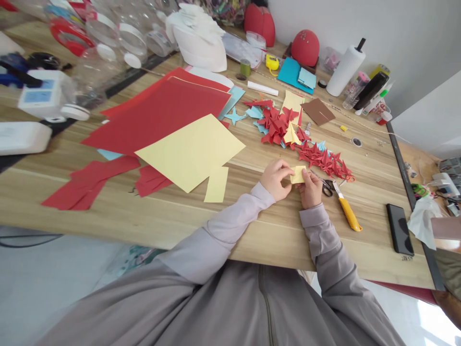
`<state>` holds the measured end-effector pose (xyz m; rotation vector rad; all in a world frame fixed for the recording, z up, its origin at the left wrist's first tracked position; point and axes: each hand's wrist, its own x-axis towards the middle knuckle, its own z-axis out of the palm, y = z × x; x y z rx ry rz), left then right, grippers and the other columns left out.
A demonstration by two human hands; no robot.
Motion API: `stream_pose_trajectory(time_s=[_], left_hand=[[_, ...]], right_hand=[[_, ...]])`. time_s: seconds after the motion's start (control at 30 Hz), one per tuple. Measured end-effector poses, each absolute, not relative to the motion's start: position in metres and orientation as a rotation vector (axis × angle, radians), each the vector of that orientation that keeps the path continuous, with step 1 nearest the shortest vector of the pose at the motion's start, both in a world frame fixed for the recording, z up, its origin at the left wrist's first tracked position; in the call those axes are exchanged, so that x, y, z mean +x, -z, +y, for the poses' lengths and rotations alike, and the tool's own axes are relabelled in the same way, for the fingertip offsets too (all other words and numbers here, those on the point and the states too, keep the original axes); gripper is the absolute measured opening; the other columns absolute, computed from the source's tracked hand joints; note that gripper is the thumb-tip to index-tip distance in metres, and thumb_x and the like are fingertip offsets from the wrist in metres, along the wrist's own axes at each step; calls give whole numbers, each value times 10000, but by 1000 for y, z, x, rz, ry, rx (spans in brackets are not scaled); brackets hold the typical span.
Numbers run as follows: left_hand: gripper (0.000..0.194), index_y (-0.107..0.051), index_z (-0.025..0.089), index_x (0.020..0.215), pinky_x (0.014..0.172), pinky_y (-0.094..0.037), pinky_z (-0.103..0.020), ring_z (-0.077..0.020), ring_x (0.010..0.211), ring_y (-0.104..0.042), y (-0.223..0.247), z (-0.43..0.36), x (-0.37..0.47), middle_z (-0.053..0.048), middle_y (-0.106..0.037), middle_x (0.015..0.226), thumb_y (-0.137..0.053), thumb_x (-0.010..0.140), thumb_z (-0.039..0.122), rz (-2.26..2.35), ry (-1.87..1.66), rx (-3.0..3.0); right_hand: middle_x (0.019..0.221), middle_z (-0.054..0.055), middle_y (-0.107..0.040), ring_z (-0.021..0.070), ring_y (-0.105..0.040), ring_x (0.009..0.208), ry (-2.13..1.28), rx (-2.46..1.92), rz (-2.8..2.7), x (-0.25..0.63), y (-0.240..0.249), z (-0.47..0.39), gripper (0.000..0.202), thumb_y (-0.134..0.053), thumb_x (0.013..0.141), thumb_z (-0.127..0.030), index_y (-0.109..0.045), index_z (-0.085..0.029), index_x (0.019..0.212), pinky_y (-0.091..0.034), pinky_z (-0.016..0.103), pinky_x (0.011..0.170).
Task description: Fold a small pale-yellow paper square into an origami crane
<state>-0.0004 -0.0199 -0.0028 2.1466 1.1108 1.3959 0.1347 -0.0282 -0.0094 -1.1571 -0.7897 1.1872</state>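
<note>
A small square of yellow paper (298, 175) is held between both hands above the wooden table. My left hand (276, 179) pinches its left edge with thumb and forefinger. On the opposite edge, my right hand (311, 187) grips it, thumb on top. Just beyond lies a heap of folded red paper stars (279, 126), with a row of more red stars (326, 161) to its right. Black-handled scissors (327, 188) and a yellow utility knife (348, 211) rest right of my right hand. A yellow paper strip (216, 185) lies left of my left hand.
Large yellow (190, 151) and red paper sheets (162, 113) cover the left-middle. Red paper strips (90, 185) lie nearer the front edge. A phone (399, 228) is at right. Plastic bottles (133, 36) crowd the back left. Another person's arm (445, 228) shows at far right.
</note>
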Motion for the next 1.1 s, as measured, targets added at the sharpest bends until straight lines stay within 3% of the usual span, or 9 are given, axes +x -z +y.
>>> stream_pose_trajectory(time_s=[0.2, 0.33, 0.47, 0.63, 0.8, 0.93, 1.03, 1.1], left_hand=[[195, -634, 159, 857, 771, -434, -373, -219, 876, -517, 7, -19, 1, -97, -581, 914, -606, 678, 231, 1142, -1287, 2402], [174, -645, 136, 848, 768, -457, -352, -203, 850, -551, 9, -20, 3, -110, -621, 883, -528, 722, 161, 1080, -1270, 2327], [189, -663, 133, 835, 719, -489, -313, -171, 770, -599, 11, -18, 6, -86, -668, 843, -507, 760, 211, 1185, -1345, 1746], [255, -678, 107, 799, 684, -528, -334, -180, 680, -634, 7, -11, 7, -47, -684, 723, -642, 658, 317, 999, -1211, 950], [209, -673, 73, 788, 690, -544, -330, -180, 637, -653, -2, -12, 7, -70, -677, 657, -681, 619, 196, 810, -996, 674], [355, -629, 57, 1010, 669, -546, -331, -196, 644, -665, -6, -12, 6, -92, -685, 702, -605, 660, 113, 748, -919, 635], [612, -457, 83, 1258, 660, -542, -348, -198, 617, -664, -6, -11, 5, -65, -681, 679, -552, 653, 62, 742, -927, 644], [701, -365, 86, 1322, 648, -539, -349, -201, 606, -662, -7, -10, 3, -54, -676, 656, -524, 641, 47, 746, -923, 671]], right_hand=[[464, -57, -512, 77, -432, 393, -1168, -1182, -876, 135, 12, -29, 339, -668, 679, -422, -478, -185, 527, -348, 230, 405], [477, -39, -528, 89, -447, 402, -1168, -1182, -902, 134, 11, -30, 360, -584, 728, -501, -527, -184, 568, -361, 242, 411], [492, -20, -531, 96, -456, 421, -1157, -1175, -859, 134, 7, -30, 429, -486, 772, -548, -540, -179, 561, -377, 252, 430], [643, -31, -579, 90, -495, 543, -1076, -1149, -861, 136, 10, -28, 276, -685, 649, -424, -566, -183, 712, -423, 232, 523], [624, -31, -552, 93, -476, 546, -1050, -1183, -966, 137, 16, -27, 281, -627, 699, -454, -560, -182, 724, -417, 229, 527], [619, -31, -536, 96, -465, 553, -1004, -1203, -973, 137, 20, -27, 284, -612, 711, -463, -558, -184, 716, -400, 224, 512], [613, -36, -520, 90, -448, 545, -982, -1213, -970, 137, 21, -27, 285, -611, 712, -462, -552, -183, 710, -382, 214, 495], [594, -43, -501, 82, -430, 526, -979, -1201, -969, 136, 20, -27, 277, -614, 716, -450, -550, -182, 693, -365, 209, 482]])
